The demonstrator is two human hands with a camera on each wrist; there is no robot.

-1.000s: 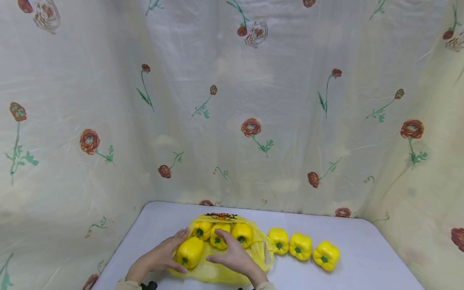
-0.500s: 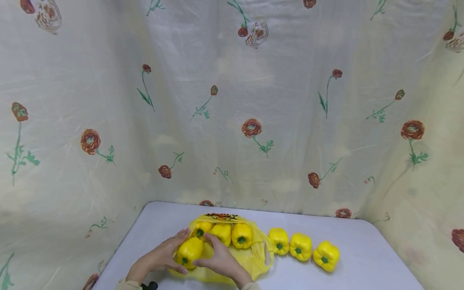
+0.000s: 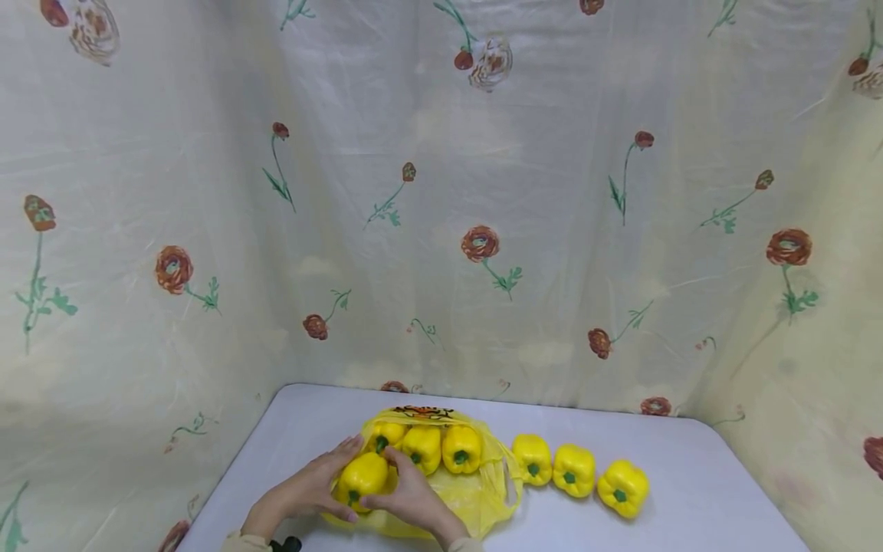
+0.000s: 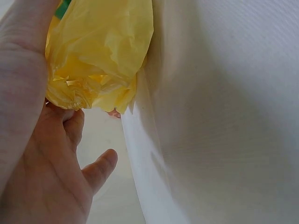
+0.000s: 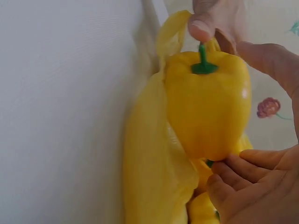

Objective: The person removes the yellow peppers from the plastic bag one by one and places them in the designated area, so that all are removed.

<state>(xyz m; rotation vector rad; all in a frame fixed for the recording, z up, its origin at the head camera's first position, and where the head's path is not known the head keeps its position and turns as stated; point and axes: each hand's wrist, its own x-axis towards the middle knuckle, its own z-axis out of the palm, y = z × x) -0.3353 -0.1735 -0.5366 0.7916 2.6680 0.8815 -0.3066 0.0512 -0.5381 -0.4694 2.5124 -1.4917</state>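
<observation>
A yellow bell pepper with a green stem lies nearest the person, at the mouth of a thin yellow plastic bag. My left hand holds the bag's left side around this pepper, thumb in front and fingers behind; the left wrist view shows crumpled bag between them and the little finger sticking out free. From the right, my right hand grips the same pepper, thumb near its stem end and fingertips at its far end. Several more peppers sit farther inside the bag.
To the right of the bag, a row of three yellow bell peppers stands on the white table. A flower-printed curtain surrounds the table's back and sides. A black device shows at the left wrist.
My right hand has moved left over the bag and closed in on the near pepper. The left hand stays in place. The peppers have hardly moved.
</observation>
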